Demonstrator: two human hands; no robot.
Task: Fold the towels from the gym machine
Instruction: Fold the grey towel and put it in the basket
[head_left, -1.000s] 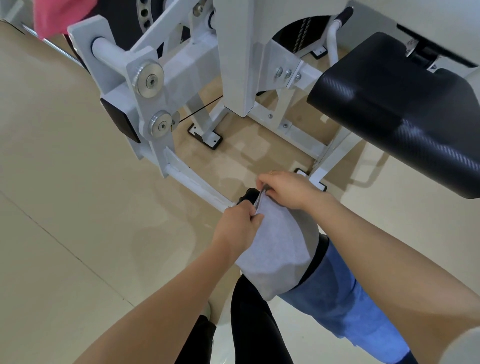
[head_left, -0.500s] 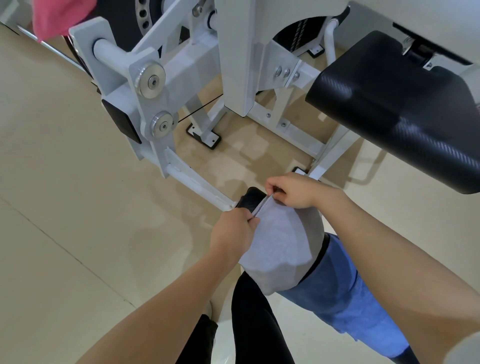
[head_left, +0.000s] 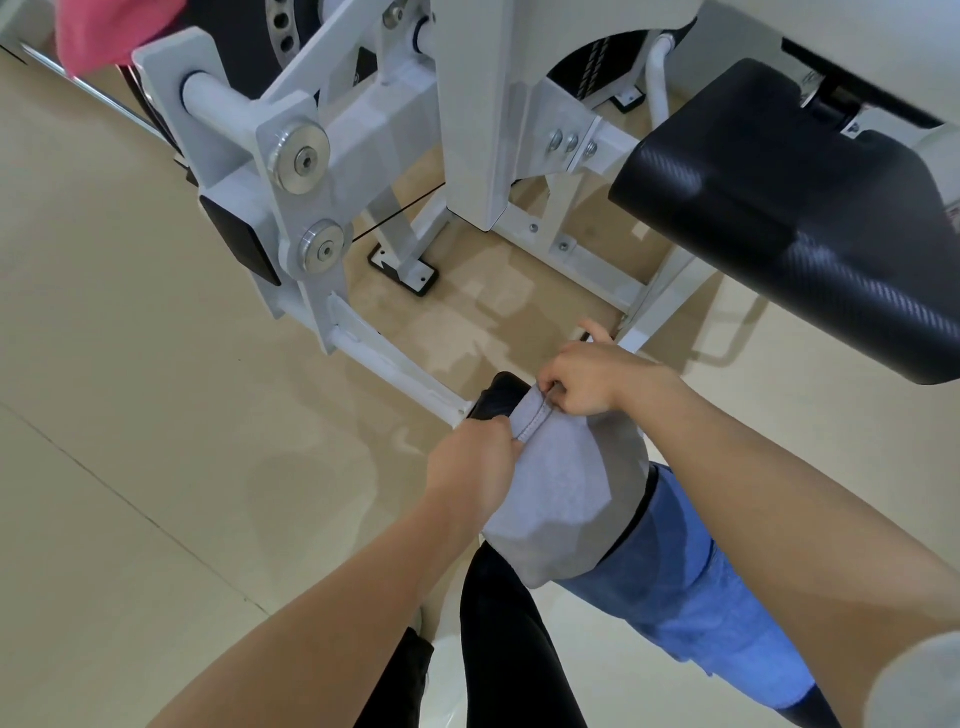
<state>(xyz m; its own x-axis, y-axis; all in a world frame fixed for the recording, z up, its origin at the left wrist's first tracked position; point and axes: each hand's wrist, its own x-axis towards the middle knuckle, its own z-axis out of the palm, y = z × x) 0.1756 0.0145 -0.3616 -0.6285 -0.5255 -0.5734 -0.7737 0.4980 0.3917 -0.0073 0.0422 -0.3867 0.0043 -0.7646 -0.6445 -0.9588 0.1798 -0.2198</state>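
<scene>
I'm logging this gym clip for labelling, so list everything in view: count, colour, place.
grey towel: 1, grey, draped over the black roller pad, hem held by both hands
blue towel: 1, blue, hanging beside the grey one
pink towel: 1, pink, top left on the machine
roller pad: 1, black, machine arm end
gym machine: 1, white, centre
seat pad: 1, black, right
floor: beige
left hand: grips the hem
right hand: pinches the hem

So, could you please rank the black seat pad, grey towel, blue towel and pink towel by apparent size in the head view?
1. Seat pad
2. Grey towel and blue towel, about alike
3. Pink towel, cut off by the frame
</scene>
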